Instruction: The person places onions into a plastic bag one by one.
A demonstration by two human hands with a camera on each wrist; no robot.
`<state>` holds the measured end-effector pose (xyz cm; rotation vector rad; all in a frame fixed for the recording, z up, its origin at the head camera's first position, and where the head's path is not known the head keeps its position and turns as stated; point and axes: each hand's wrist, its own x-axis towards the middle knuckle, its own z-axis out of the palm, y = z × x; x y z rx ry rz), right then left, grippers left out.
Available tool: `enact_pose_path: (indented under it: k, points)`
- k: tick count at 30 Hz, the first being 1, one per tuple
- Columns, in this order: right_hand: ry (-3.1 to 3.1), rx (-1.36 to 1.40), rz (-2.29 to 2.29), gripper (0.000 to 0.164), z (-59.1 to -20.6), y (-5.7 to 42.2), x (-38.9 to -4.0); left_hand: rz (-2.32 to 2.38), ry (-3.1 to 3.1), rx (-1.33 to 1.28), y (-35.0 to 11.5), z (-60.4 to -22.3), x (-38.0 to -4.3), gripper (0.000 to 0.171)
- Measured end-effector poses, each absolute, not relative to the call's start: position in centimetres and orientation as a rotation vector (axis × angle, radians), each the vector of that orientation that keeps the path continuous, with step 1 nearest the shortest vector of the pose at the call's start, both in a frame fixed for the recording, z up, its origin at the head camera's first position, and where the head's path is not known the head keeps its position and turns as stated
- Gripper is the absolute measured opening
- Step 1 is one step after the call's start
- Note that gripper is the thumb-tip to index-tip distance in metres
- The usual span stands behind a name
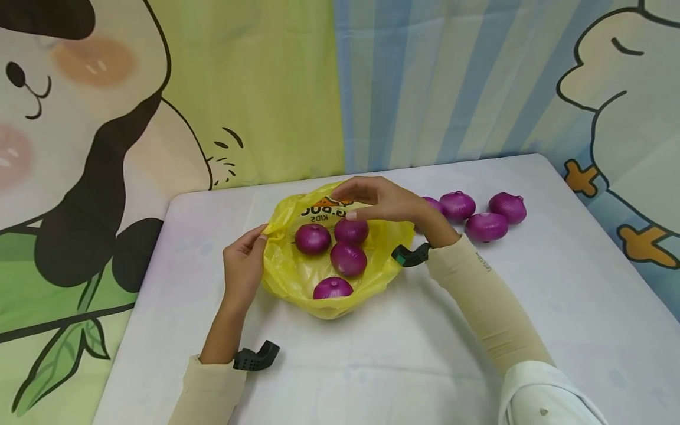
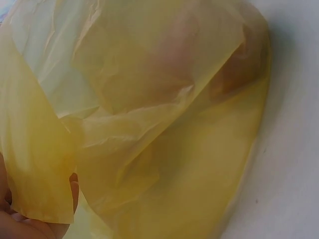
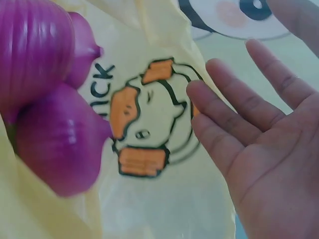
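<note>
A yellow plastic bag with a printed cartoon and lettering lies wide-mouthed on the table, several purple onions inside it. Its left rim is pinched between the thumb and fingers of my left hand. Above the far right part of the bag is my right hand, holding nothing. In the right wrist view, the fingers are extended, palm showing, beside the printed cartoon; onions sit to the left. The left wrist view is mostly filled by the bag's yellow film, with a dark shape showing through.
Several more onions lie on the white-covered table, right of the bag; one is partly hidden behind my right forearm. A cartoon-printed cloth hangs along the table's back edge.
</note>
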<state>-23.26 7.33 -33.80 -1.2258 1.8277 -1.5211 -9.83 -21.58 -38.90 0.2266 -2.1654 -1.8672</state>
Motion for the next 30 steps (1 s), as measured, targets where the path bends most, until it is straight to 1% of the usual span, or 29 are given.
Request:
enact_pose_path:
  k: [10,15,23,30]
  points:
    - [2.075,-1.117,-1.551,0.043,-33.1,10.8,-23.5,-1.872,-2.159,0.252,-21.8,-38.7,-9.8,0.028]
    - [2.111,-1.035,-1.667,0.041,-33.4,12.9,-23.4,-1.886,-2.163,0.252,-21.8,-38.9,-9.9,0.028]
    - [2.192,-0.949,-1.75,0.037,-34.7,16.3,-23.4,-1.874,-2.159,0.199,-21.7,-39.1,-10.0,0.028]
    - [2.196,-0.808,-1.792,0.041,-36.6,18.3,-23.5,-1.883,-2.169,0.231,-21.7,-39.3,-10.0,0.028]
